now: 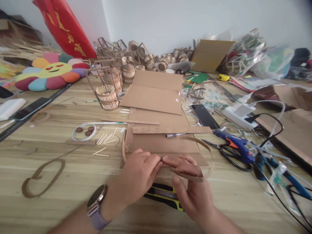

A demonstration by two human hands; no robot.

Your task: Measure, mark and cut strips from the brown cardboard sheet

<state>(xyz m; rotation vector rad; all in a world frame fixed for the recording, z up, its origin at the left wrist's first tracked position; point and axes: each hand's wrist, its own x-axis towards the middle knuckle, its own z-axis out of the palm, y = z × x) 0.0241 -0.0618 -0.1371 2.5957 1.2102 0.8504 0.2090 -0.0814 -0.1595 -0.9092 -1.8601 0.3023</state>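
Near the bottom centre, my left hand, with a watch on its wrist, pinches the end of a thin brown strip. My right hand holds the same strip, which runs across its fingers and loops up to the right. The fingertips of both hands nearly meet. Beneath and beyond them lie cardboard sheets. A yellow and black utility knife lies on the table under my hands, partly hidden by them.
Small slatted baskets stand at the back left. Short sticks and a coiled white cord with brown balls lie left. To the right are black scissors, a blue glue gun, a phone and a power strip.
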